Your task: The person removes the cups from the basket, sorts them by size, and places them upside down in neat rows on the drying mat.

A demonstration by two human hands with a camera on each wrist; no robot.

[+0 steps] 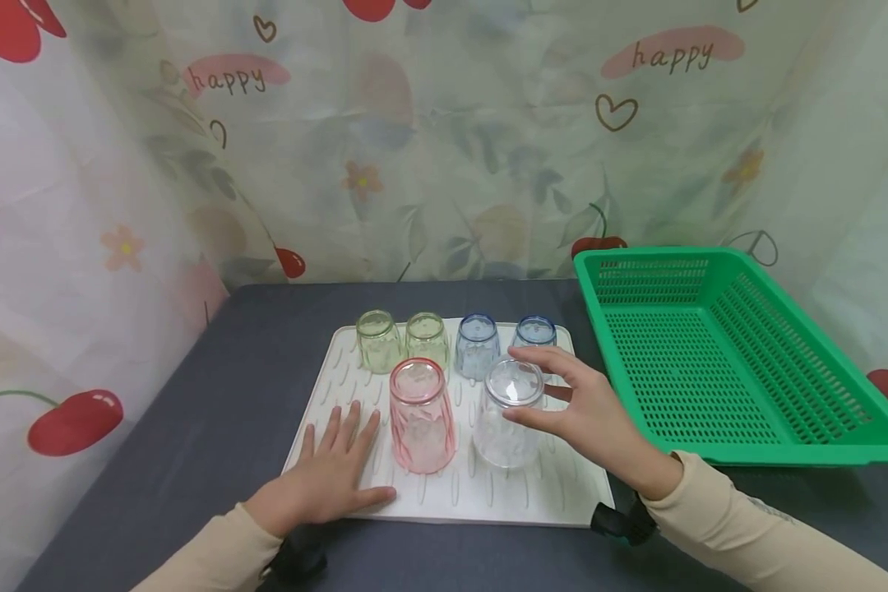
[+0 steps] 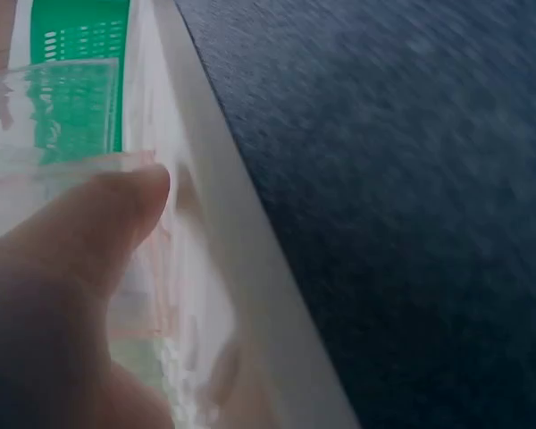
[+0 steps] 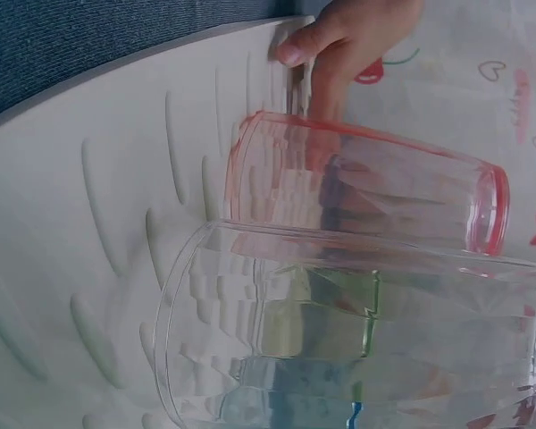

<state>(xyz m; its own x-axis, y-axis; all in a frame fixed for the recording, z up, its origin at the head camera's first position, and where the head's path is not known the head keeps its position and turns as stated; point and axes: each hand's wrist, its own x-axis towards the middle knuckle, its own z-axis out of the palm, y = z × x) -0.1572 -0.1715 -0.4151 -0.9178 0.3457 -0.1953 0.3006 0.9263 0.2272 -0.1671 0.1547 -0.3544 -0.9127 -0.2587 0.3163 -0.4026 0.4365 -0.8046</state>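
Note:
A white ridged mat (image 1: 518,493) lies on the dark table and carries several upturned cups. In the front row stand a pink cup (image 1: 422,415) and a clear cup (image 1: 508,411). My right hand (image 1: 562,399) curves loosely about the clear cup, thumb at its near side and index finger behind its top, fingers spread. My left hand (image 1: 333,469) lies flat on the mat's front left, just left of the pink cup. In the right wrist view the clear cup (image 3: 339,331) and pink cup (image 3: 375,188) fill the frame, with the left hand's fingers (image 3: 339,36) beyond them.
Two green cups (image 1: 379,339) and two blue cups (image 1: 477,345) stand in the mat's back row. A green slotted basket (image 1: 718,353) sits to the right on the table (image 1: 237,386). A printed curtain hangs behind. The left wrist view shows the mat's edge (image 2: 241,259).

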